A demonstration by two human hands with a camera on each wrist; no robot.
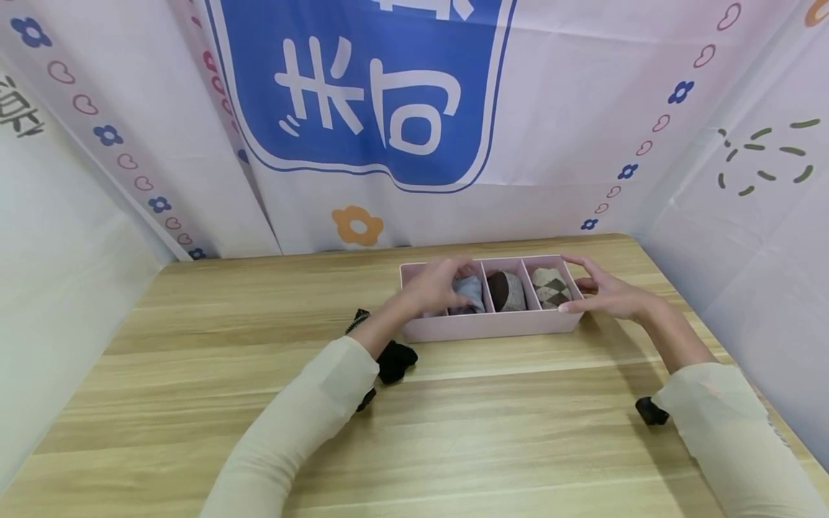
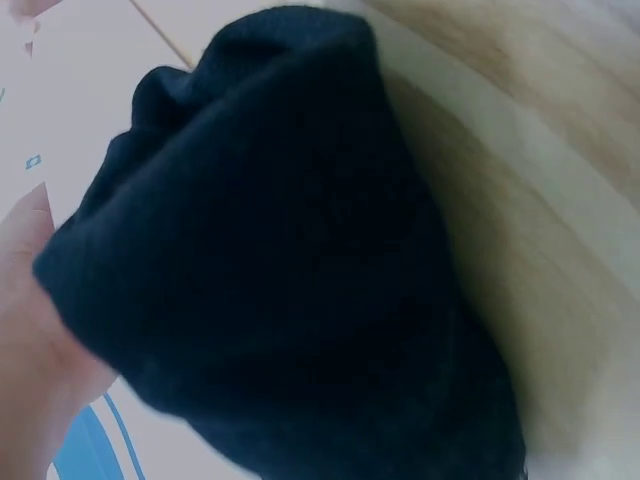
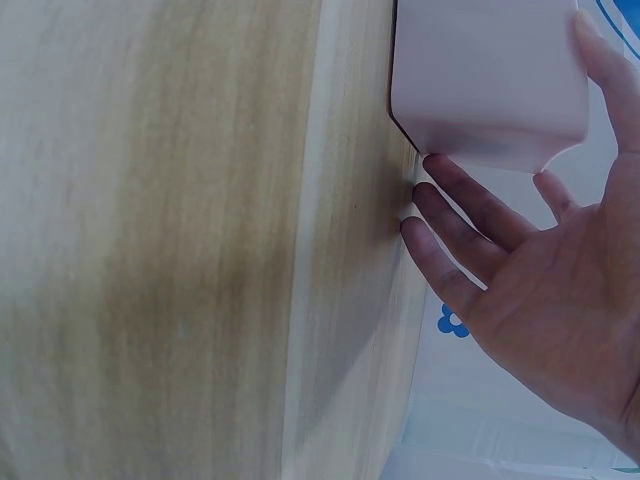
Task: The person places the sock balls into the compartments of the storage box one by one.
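Note:
A long pink divided box (image 1: 492,329) stands at the back of the table. My left hand (image 1: 432,286) reaches into it from the left, thumb in front and fingers behind, holding a light blue folded sock (image 1: 470,291). The fingertips are partly hidden by the box. My right hand (image 1: 612,293) holds the box's right end, thumb at the front corner and index finger at the far corner; in the right wrist view, its other fingers (image 3: 470,198) spread near the box's lower edge. A dark folded sock (image 2: 290,240) fills the left wrist view.
Two more compartments hold a brown-and-grey sock (image 1: 508,291) and an argyle sock (image 1: 550,288). A black cloth bundle (image 1: 396,362) lies by my left forearm on the wooden table (image 1: 505,432). Printed cloth walls (image 1: 570,129) enclose the back and sides.

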